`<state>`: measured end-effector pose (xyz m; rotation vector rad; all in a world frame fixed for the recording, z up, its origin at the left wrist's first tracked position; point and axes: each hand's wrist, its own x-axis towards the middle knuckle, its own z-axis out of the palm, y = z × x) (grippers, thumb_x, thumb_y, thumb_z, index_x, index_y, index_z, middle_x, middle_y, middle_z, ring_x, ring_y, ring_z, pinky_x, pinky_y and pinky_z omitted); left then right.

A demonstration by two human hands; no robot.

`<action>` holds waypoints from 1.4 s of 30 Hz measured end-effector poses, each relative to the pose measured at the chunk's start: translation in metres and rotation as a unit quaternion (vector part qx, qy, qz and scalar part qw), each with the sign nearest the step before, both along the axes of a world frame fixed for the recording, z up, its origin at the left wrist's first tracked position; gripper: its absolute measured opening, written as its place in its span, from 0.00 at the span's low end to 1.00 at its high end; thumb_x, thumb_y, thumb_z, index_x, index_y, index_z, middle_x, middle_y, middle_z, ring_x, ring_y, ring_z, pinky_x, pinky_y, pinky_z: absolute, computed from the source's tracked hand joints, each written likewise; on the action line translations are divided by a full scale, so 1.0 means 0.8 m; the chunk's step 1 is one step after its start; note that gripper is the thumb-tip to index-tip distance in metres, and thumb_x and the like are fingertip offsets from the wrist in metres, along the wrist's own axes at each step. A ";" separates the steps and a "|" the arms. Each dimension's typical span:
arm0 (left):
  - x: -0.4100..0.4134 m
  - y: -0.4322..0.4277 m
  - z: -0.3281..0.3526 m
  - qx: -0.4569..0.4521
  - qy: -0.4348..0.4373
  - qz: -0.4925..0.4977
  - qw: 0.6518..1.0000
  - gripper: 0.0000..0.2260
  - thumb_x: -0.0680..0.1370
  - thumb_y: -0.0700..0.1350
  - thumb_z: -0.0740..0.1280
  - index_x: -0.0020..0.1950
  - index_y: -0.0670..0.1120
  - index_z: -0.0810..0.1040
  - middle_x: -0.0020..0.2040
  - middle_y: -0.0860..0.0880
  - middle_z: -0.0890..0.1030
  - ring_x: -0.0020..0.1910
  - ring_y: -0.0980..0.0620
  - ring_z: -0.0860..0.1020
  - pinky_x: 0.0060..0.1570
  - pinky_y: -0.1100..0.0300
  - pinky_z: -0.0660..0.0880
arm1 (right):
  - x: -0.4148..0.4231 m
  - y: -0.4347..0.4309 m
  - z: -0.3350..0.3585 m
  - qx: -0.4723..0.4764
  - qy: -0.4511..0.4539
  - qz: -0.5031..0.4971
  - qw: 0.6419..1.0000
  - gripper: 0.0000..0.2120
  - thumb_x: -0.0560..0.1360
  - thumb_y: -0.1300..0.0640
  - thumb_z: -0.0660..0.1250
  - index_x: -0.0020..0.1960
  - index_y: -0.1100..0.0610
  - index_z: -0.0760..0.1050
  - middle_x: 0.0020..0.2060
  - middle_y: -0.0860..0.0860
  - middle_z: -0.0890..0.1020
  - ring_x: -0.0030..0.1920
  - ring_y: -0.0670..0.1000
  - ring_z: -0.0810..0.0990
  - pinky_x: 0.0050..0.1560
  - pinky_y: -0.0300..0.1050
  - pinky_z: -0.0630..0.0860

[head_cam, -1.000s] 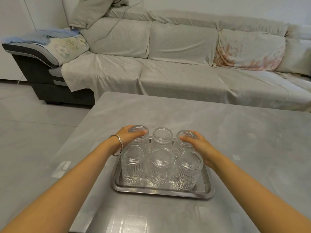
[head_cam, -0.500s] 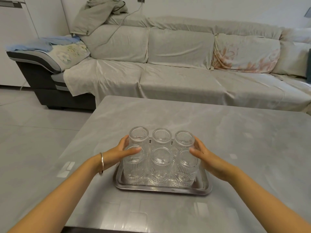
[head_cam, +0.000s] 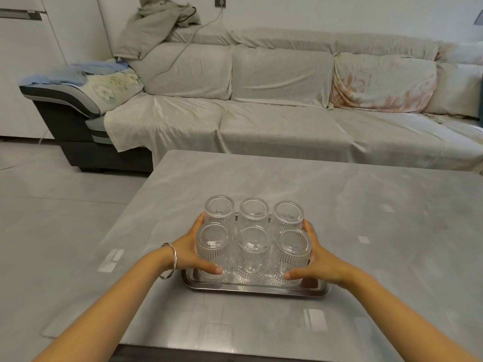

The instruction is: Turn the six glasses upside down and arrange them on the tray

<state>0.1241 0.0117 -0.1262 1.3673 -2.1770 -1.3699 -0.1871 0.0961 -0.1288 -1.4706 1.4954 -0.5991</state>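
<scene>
Several clear ribbed glasses stand upside down in two rows on a shiny metal tray [head_cam: 256, 292] near the table's front edge. My left hand [head_cam: 187, 250] cups the left side of the group, its thumb across the front left glass [head_cam: 213, 244] and its fingers up against the back left glass [head_cam: 219, 209]. On the other side my right hand [head_cam: 320, 259] does the same, thumb on the front right glass [head_cam: 294, 246], fingers by the back right glass [head_cam: 288, 214]. The middle glasses [head_cam: 253, 246] are untouched.
The tray rests on a grey stone-look table [head_cam: 366, 218]. Behind it a long sofa [head_cam: 261, 113] draped in grey cloth runs across the room. Tiled floor lies to the left of the table.
Both hands came down from the tops of the back glasses and now press against the sides of the group, thumbs on the front glasses. The view tilted up slightly.
</scene>
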 end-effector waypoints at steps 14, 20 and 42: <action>-0.002 0.004 0.008 -0.015 0.025 0.037 0.999 0.62 0.55 0.60 0.78 0.73 0.56 0.35 0.77 0.52 0.50 0.74 0.52 0.56 0.70 0.57 0.58 | 0.001 0.006 0.011 -0.030 0.010 -0.033 0.999 0.67 0.55 0.40 0.80 0.75 0.42 0.33 0.78 0.44 0.45 0.75 0.46 0.52 0.72 0.44 0.55; -0.024 0.003 0.044 -0.177 0.010 0.046 0.983 0.50 0.56 0.72 0.68 0.72 0.65 0.45 0.77 0.58 0.44 0.74 0.57 0.47 0.71 0.53 0.53 | 0.014 -0.009 0.050 -0.108 0.007 -0.066 0.992 0.45 0.60 0.26 0.65 0.71 0.29 0.47 0.77 0.40 0.47 0.75 0.45 0.53 0.73 0.53 0.57; -0.073 -0.001 0.039 -0.275 -0.205 -0.011 0.939 0.36 0.67 0.74 0.51 0.72 0.63 0.52 0.77 0.54 0.50 0.76 0.48 0.44 0.73 0.41 0.44 | 0.058 -0.021 0.076 -0.180 0.225 -0.001 0.957 0.28 0.75 0.40 0.62 0.73 0.42 0.61 0.77 0.47 0.56 0.78 0.50 0.50 0.76 0.56 0.51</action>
